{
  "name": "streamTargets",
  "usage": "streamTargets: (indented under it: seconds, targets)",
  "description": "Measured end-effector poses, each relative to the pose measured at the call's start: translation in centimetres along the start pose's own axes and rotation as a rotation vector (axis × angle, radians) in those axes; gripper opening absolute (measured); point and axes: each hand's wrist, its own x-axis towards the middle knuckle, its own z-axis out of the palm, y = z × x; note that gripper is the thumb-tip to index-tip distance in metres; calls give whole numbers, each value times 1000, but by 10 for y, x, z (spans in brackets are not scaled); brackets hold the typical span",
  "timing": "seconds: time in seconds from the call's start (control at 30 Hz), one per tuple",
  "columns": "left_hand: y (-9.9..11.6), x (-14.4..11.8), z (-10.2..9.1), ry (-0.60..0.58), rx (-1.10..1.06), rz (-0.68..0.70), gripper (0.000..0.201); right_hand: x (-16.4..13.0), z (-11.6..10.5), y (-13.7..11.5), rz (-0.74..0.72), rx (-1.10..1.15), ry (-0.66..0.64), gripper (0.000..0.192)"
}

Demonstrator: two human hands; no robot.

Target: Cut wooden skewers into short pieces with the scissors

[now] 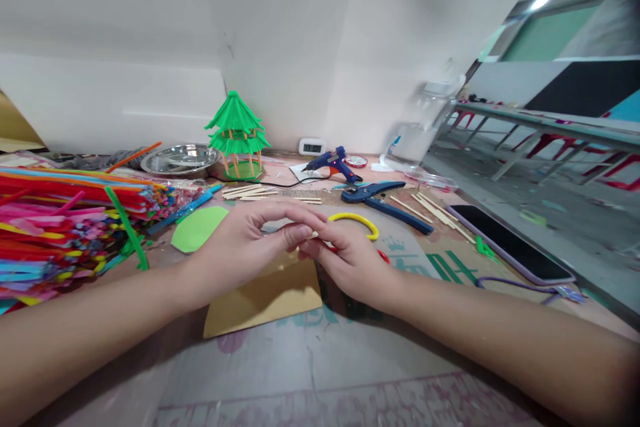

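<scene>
Wooden stick (315, 235), thin and pale, shows as a short tip just at the centre of the frame, where our two hands meet; our left hand (245, 247) pinches it between thumb and curled fingers, and our right hand (353, 260) closes its fingertips on the same spot, so most of the stick is hidden and we cannot tell its length; both hands hover over one tan cardboard piece (265, 300) lying flat on the table (320, 360); just beyond the right hand we see one yellow curved ring (356, 220), open on one side, and a small red bit beside the wrist that we cannot identify; at the left edge lies one big heap of pipe cleaners (65, 227), fuzzy and many-coloured, too many to count; one flat green paper disc (199, 228) sits right of the heap; in the upper middle stands one green two-tiered pavilion model (237, 137) on wooden posts, beside one shiny metal bowl (181, 160); loose pale sticks lie in two scatters, one below the model and one at centre right; we count one blue glue gun (333, 163), one blue cutter (383, 200), one dark phone (510, 243) at right, and one clear plastic jar (420, 127).
</scene>
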Motion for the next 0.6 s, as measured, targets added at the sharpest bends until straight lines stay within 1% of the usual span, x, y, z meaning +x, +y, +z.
streamTargets:
  seconds: [0.2, 0.33, 0.47, 0.6]
  targets:
    - [3, 0, 0, 8, -37, -10, 12, 1, 0, -1, 35, 10, -10, 23]
    - [-2, 0, -1, -5, -49, -41, 14, 0, -1, -2, 77, 17, -38, 27]
    - [-7, -1, -1, -15, -43, -80, 16, -1, -2, -1, 84, 20, -64, 29]
    - [-8, -1, -1, 15, -34, -87, 16, -1, -2, 0, 93, 13, -78, 29]
